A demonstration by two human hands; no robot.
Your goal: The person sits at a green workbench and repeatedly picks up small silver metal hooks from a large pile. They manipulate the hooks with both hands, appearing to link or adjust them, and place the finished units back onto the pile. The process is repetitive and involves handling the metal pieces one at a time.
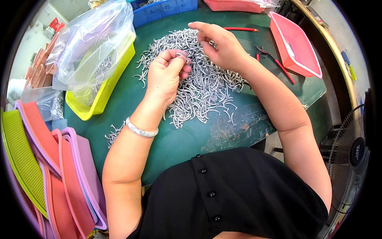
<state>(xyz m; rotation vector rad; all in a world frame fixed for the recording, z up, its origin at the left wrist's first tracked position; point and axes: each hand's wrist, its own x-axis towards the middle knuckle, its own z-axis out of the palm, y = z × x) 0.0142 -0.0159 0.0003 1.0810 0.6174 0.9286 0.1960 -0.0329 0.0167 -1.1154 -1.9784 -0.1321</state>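
A wide heap of small curved silver metal pieces covers the middle of the green tabletop. Over its left part, my left hand is closed, thumb against fingers, on a curved metal piece that is mostly hidden by the fingertips. My right hand hovers above the far side of the heap. Its index finger points left, the thumb stands apart from it and the other fingers are loosely bent. Nothing shows between them.
A lime-green basket with a clear plastic bag stands at the left. Stacked baskets fill the lower left. Red-handled pliers, a red pencil and a pink basket lie right. A blue crate stands behind; a fan is at far right.
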